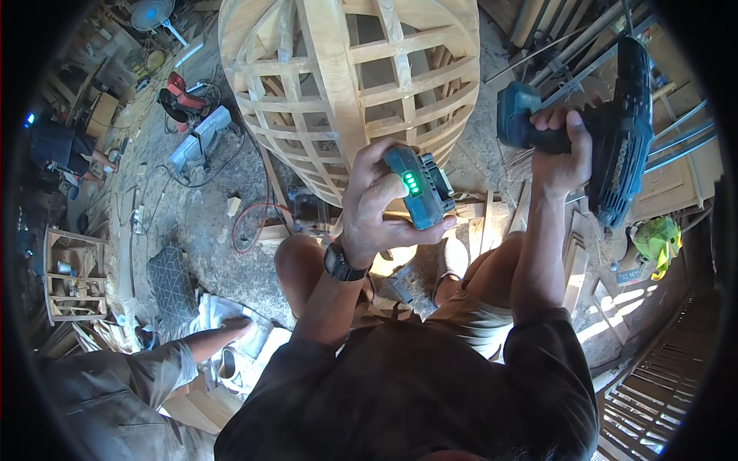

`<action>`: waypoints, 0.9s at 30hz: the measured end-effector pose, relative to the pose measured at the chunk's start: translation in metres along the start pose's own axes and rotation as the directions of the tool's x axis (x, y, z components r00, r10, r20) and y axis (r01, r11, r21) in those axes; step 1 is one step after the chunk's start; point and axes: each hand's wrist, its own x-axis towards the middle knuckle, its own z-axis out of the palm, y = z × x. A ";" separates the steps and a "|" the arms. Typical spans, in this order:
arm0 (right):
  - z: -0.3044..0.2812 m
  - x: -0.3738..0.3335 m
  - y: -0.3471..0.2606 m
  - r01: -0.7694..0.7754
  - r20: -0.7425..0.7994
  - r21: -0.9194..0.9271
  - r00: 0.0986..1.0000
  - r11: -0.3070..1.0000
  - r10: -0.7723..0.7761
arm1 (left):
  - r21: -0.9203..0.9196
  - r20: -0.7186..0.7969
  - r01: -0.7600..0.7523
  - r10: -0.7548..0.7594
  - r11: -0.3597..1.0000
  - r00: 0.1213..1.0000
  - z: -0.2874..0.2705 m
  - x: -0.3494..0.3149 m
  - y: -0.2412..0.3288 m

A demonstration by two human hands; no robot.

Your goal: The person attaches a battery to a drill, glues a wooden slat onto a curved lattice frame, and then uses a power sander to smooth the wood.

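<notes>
At the centre of the view, held up over the person's knees: one slide-type battery pack [432, 209], teal and black, with a row of green indicator lights lit on the near face. Left hand [370, 203]: partly closed, digits curled about the pack, one digit touching the casing beside the lights; black wristwatch [338, 263] on the wrist. Right hand [565, 157]: closed round the handle of one cordless drill [621, 131], dark teal and black, raised at right, well apart from the battery pack; a teal block at the handle's foot.

Beyond the left hand: one curved wooden lattice frame [334, 69] of pale crossed slats, with a broad central board.

Floor, left: one red-and-black power tool [184, 94]; one loop of reddish hose [237, 230]; one dark panel with pale geometric lines [171, 280]; one small wooden shelf unit [77, 297]. Upper left: one blue-and-white fan [151, 13]. Right: one bright green bag [657, 242]; below it, one slatted surface [653, 392].

Lower left: one co-worker, grey sleeve [165, 369], forearm extended over pale cloth [223, 311], hand detail unclear.
</notes>
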 end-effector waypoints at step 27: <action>0.002 -0.016 -0.002 -0.485 0.650 0.424 0.751 0.765 0.116 | -0.709 0.632 0.263 -0.425 -0.654 0.648 -0.006 -0.010 -0.011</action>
